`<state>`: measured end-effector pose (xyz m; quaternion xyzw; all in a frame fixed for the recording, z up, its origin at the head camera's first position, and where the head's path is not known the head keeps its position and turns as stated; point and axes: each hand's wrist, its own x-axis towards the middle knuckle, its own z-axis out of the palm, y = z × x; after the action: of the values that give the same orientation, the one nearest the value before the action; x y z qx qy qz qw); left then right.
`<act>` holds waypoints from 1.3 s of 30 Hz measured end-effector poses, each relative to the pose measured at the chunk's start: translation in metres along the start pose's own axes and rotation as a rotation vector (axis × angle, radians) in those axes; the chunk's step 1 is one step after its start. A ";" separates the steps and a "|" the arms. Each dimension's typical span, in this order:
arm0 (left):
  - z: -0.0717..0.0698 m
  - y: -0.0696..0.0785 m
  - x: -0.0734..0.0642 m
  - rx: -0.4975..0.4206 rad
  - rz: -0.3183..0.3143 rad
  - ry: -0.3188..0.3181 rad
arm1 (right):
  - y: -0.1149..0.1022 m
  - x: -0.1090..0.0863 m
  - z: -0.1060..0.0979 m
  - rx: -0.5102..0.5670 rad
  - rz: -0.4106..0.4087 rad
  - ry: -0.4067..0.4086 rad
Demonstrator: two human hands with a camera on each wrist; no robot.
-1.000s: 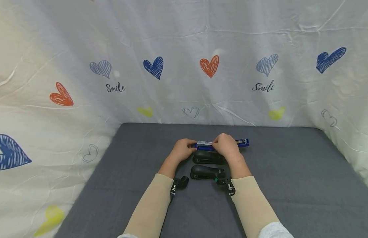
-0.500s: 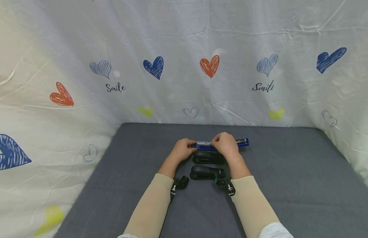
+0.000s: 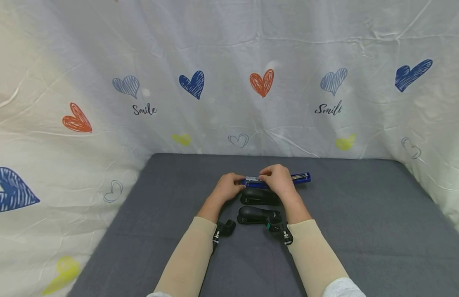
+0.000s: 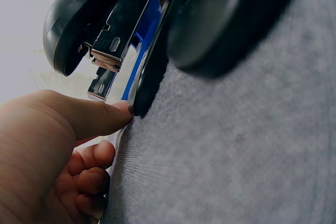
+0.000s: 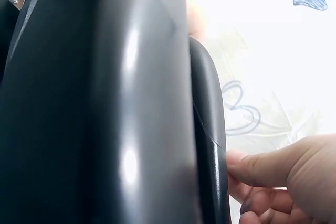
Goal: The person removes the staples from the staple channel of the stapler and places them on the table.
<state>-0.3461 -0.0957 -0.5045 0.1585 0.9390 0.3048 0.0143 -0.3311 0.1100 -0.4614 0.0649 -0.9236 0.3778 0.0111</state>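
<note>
A blue stapler lies opened out flat across the cloth, its metal parts facing up. My left hand grips its left end with thumb and fingers. A silver strip of staples shows along the left half. At the right end of this strip, my right hand pinches it between thumb and index finger, though the contact itself is partly hidden. In the left wrist view, the left thumb lies at the blue stapler's edge, behind black staplers. The right wrist view shows the right thumb beyond black casings.
Two black staplers, a farther one and a nearer one, lie parallel just in front of the blue stapler, between the forearms. A grey cloth covers the table. A white curtain with printed hearts hangs behind.
My right hand has slid slightly left along the blue stapler, and less of the silver strip shows. The left hand and the black staplers have stayed in place.
</note>
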 end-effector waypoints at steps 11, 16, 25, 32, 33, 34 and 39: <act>0.000 0.000 0.000 0.007 0.011 0.000 | 0.002 -0.001 -0.011 0.009 -0.016 0.011; 0.000 0.001 -0.001 0.002 -0.001 0.001 | 0.004 -0.003 -0.019 0.034 0.006 -0.001; 0.001 -0.001 0.000 0.007 0.011 0.005 | 0.004 -0.007 -0.039 0.058 0.043 -0.014; 0.000 -0.001 -0.001 -0.003 0.009 -0.006 | 0.010 -0.012 -0.056 0.080 0.066 0.019; 0.000 -0.001 -0.001 -0.005 0.008 -0.008 | 0.011 -0.014 -0.060 0.083 0.070 0.022; 0.000 -0.001 -0.001 -0.005 0.008 -0.009 | 0.012 -0.015 -0.063 0.084 0.072 0.026; 0.001 -0.002 0.000 0.001 0.009 -0.008 | 0.019 -0.022 -0.079 0.084 0.081 0.052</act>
<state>-0.3461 -0.0966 -0.5062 0.1640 0.9384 0.3038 0.0166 -0.3137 0.1810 -0.4192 0.0182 -0.9081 0.4179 0.0171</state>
